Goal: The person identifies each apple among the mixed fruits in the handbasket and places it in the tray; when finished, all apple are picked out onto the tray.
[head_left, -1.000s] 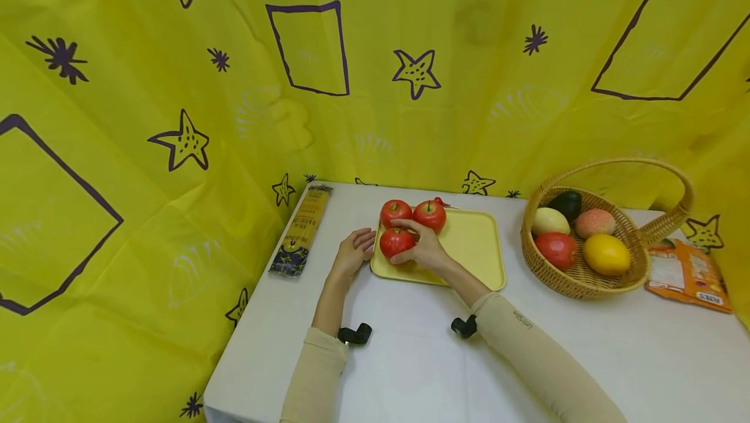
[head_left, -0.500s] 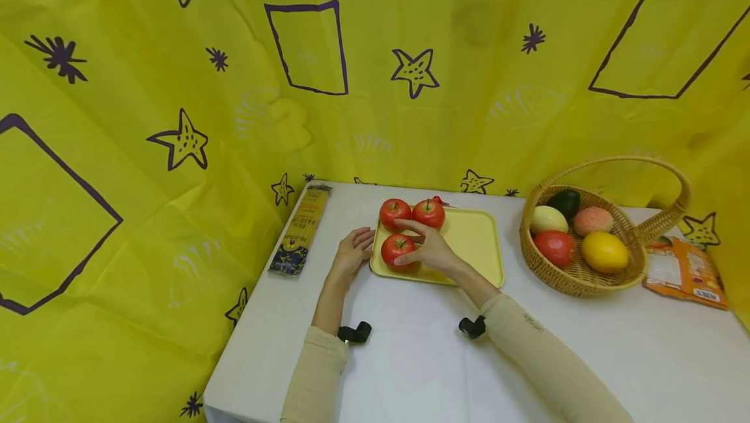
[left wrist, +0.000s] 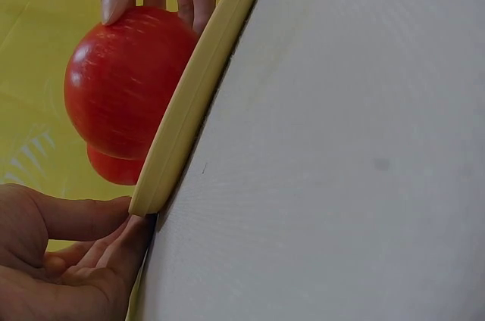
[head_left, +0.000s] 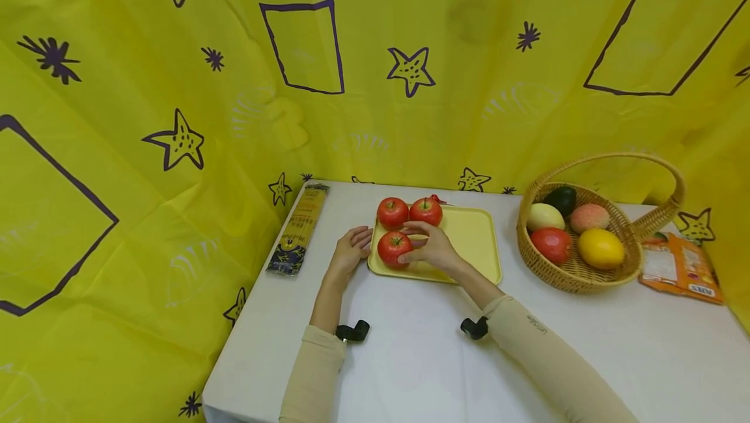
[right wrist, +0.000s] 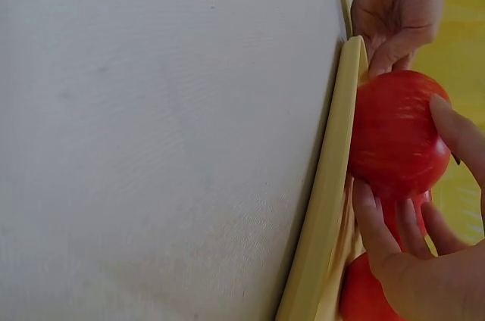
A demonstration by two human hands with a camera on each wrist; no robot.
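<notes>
Three red apples sit at the left end of a pale yellow tray point(head_left: 469, 241). My right hand point(head_left: 435, 250) holds the front apple point(head_left: 394, 248) from its right side, thumb toward the front and fingers spread behind. In the right wrist view, the thumb presses one side of that apple point(right wrist: 398, 132), with fingertips against the other. The back-left apple point(head_left: 392, 212) and back-right apple point(head_left: 426, 212) stand just behind it. My left hand point(head_left: 349, 250) is at the tray's left edge. In the left wrist view, its thumb and fingers pinch the tray rim point(left wrist: 163, 177).
A wicker basket point(head_left: 530, 267) of assorted fruit, including a yellow one point(head_left: 600, 248), stands right of the tray. Beside it lies an orange packet point(head_left: 691, 273). A long noodle packet point(head_left: 299, 228) lies left on the white table point(head_left: 410, 351). Yellow curtain point(head_left: 351, 130) hangs behind.
The front apple has moved slightly toward the person, away from the back two. My right hand has shifted a little to the right and spread its fingers. The left hand stays put.
</notes>
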